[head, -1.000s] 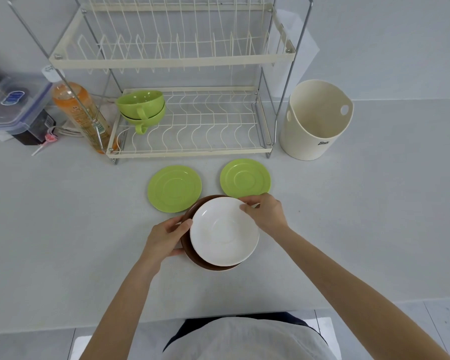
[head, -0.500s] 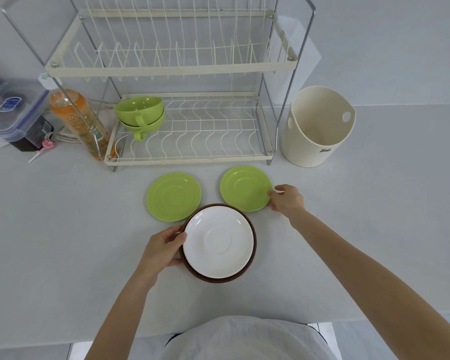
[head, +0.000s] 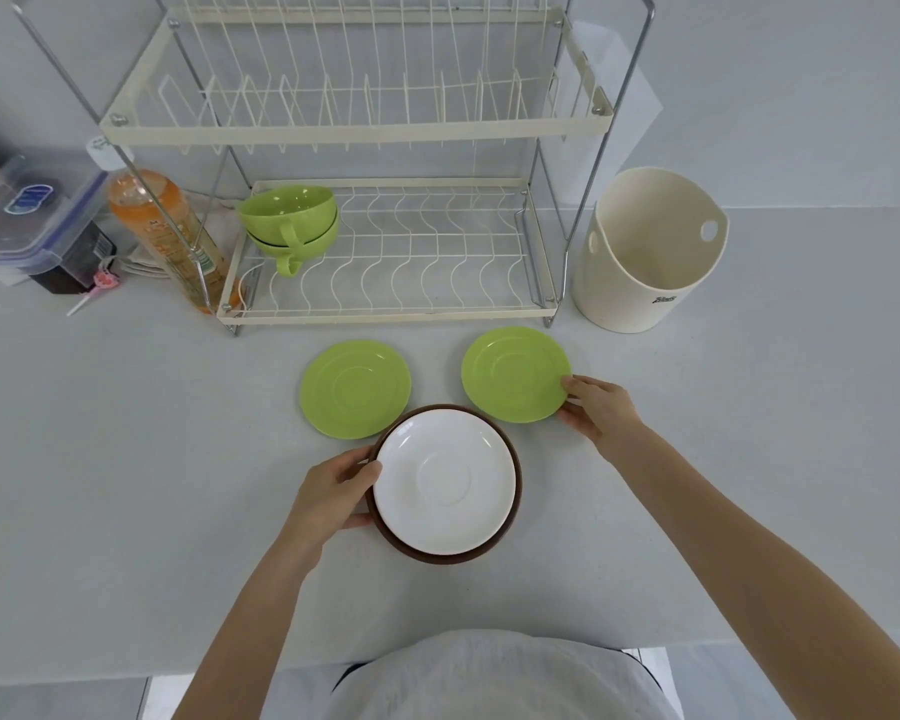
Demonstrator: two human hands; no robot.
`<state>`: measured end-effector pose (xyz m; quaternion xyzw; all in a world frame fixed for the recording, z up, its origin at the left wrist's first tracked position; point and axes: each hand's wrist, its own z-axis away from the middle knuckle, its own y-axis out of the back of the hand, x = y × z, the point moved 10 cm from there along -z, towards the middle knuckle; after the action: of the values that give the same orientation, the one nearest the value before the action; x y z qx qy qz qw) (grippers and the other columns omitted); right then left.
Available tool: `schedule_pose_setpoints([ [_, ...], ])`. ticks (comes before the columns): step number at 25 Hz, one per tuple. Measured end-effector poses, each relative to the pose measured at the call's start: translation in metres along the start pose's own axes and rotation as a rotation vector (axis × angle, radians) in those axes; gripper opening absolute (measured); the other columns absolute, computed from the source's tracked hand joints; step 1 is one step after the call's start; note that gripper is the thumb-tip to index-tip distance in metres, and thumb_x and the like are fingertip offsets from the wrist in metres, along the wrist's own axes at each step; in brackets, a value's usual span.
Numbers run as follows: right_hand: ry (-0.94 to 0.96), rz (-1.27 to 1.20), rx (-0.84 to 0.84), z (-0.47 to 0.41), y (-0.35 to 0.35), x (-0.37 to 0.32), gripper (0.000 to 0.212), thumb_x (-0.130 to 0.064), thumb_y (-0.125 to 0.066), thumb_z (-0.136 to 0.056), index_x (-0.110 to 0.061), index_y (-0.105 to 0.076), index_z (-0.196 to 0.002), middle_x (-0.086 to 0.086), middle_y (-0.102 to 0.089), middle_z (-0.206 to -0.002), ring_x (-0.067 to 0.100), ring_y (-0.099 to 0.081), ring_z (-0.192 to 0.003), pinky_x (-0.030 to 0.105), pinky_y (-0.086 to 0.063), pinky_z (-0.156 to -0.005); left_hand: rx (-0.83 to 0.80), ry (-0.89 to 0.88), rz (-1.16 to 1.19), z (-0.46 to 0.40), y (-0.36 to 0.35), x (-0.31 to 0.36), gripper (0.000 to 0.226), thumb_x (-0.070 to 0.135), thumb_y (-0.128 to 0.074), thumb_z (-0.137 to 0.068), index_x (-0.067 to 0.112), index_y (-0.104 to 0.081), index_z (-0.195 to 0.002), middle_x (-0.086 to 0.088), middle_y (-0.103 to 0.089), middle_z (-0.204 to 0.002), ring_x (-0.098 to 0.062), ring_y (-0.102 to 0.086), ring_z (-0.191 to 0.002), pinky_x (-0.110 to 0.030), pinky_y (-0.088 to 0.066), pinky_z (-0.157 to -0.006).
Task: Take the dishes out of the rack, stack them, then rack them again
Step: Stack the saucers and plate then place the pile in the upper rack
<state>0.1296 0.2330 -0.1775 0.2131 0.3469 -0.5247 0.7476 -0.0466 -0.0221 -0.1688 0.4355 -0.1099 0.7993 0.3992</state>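
Note:
A white saucer (head: pixel 445 483) lies stacked on a brown plate (head: pixel 514 517) on the counter in front of me. My left hand (head: pixel 336 491) holds the stack's left rim, thumb on top. Two green saucers lie behind it: the left one (head: pixel 355 389) untouched, the right one (head: pixel 515 374) pinched at its right edge by my right hand (head: pixel 596 410). Two green cups (head: pixel 289 223) sit nested at the left end of the rack's lower tier (head: pixel 385 252). The upper tier (head: pixel 354 127) holds nothing.
A cream bucket (head: pixel 648 252) stands right of the rack. An orange bottle (head: pixel 165 236) and a lidded plastic box (head: pixel 32 210) stand to the rack's left. The counter's front edge runs close to my body.
My right hand let go of the white saucer, now centred on the brown plate, moved right and back, and took the right green saucer's edge. My left hand stayed on the stack.

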Motion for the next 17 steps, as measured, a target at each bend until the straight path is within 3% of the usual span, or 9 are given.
schedule_pose_setpoints([
  [4,0.035,-0.001,-0.088,0.014,0.005,-0.012,0.034,-0.008,-0.054,-0.089,0.001,-0.054,-0.122,0.004,-0.062,-0.09,0.017,-0.06,-0.077,0.013,-0.056,-0.059,0.0,0.004,0.002,0.0,-0.001,0.001,0.031,0.016,-0.053,-0.088,0.019,-0.059,-0.119,0.008,-0.064,-0.091,-0.012,-0.062,-0.083,-0.02,-0.051,-0.056],
  [8,0.053,0.181,-0.184,0.034,-0.007,-0.009,0.029,-0.013,-0.055,-0.089,-0.003,-0.06,-0.117,0.006,-0.063,-0.102,0.015,-0.061,-0.075,0.013,-0.055,-0.064,0.002,0.017,0.014,0.002,-0.001,0.001,0.031,0.016,-0.053,-0.088,0.019,-0.059,-0.119,0.007,-0.064,-0.092,-0.02,-0.062,-0.093,-0.021,-0.051,-0.057],
  [11,0.07,0.308,-0.225,0.048,-0.019,0.001,0.016,-0.012,-0.053,-0.09,-0.01,-0.064,-0.102,0.003,-0.066,-0.088,0.012,-0.062,-0.071,0.011,-0.054,-0.063,0.002,0.018,0.017,0.002,-0.001,0.001,0.032,0.016,-0.052,-0.088,0.019,-0.058,-0.12,0.005,-0.064,-0.094,-0.021,-0.061,-0.096,-0.022,-0.051,-0.059],
  [14,0.125,0.403,-0.27,0.054,-0.035,0.008,0.016,-0.01,-0.053,-0.09,-0.008,-0.066,-0.101,0.0,-0.064,-0.076,0.004,-0.064,-0.058,0.007,-0.053,-0.057,-0.003,0.016,0.018,0.003,0.0,0.001,0.032,0.016,-0.052,-0.089,0.02,-0.058,-0.12,0.004,-0.064,-0.096,-0.021,-0.061,-0.097,-0.023,-0.051,-0.06],
  [17,0.187,0.524,-0.246,0.054,-0.04,0.01,0.021,-0.012,-0.056,-0.089,-0.002,-0.067,-0.103,-0.002,-0.061,-0.072,0.009,-0.061,-0.063,0.017,-0.058,-0.07,-0.005,0.014,0.023,0.004,-0.001,0.001,0.033,0.017,-0.051,-0.089,0.021,-0.057,-0.122,-0.001,-0.063,-0.105,-0.015,-0.062,-0.091,-0.022,-0.05,-0.059],
])
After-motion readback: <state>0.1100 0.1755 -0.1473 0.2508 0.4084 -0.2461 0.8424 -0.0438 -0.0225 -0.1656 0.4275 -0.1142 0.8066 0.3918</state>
